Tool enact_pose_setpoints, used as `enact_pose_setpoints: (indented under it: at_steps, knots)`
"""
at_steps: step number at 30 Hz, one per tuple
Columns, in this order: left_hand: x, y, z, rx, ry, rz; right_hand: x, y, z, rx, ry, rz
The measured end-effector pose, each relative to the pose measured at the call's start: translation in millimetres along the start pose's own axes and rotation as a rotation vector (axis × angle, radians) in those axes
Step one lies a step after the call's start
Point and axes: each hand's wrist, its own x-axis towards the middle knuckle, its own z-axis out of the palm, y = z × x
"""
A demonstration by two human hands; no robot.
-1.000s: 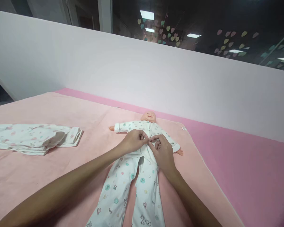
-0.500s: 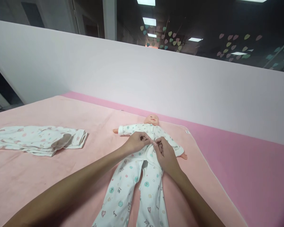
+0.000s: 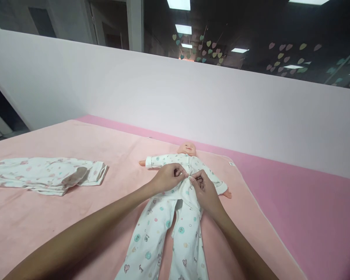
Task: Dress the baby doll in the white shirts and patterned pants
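Note:
A baby doll (image 3: 187, 149) lies on its back, head toward the wall and arms spread. It wears a white printed baby shirt (image 3: 179, 192) and matching trousers (image 3: 147, 237) with an opening between the legs. Over the doll's middle, my left hand (image 3: 169, 177) pinches the shirt's front from the left, thumb against index finger. My right hand (image 3: 204, 188) pinches it from the other side, its fingertips almost touching the left ones. A small white bit of cloth shows between them; whether it is a tie or the shirt's edge I cannot tell.
Folded white printed clothes (image 3: 43, 175) with a greyish patch lie at the left on the pink blanket (image 3: 105, 221). Under the blanket, a darker pink mat (image 3: 309, 206) shows along the right. A white low wall (image 3: 192, 97) runs behind, with dark glass above it.
My fingertips have shifted slightly at the shirt's front, and a bit of white cloth now shows more between them. The doll and folded clothes stay put; the view has tipped slightly.

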Motion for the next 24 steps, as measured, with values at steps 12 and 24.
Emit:
enact_pose_setpoints:
  at_steps: [12, 24]
  knots:
    - [2, -12, -2.6, -0.064, -0.072, 0.046, 5, 4, -6, 0.070, -0.003, 0.069]
    - [13, 1, -15.5, 0.082, 0.001, 0.017, 27, -22, -48, -0.156, -0.184, 0.007]
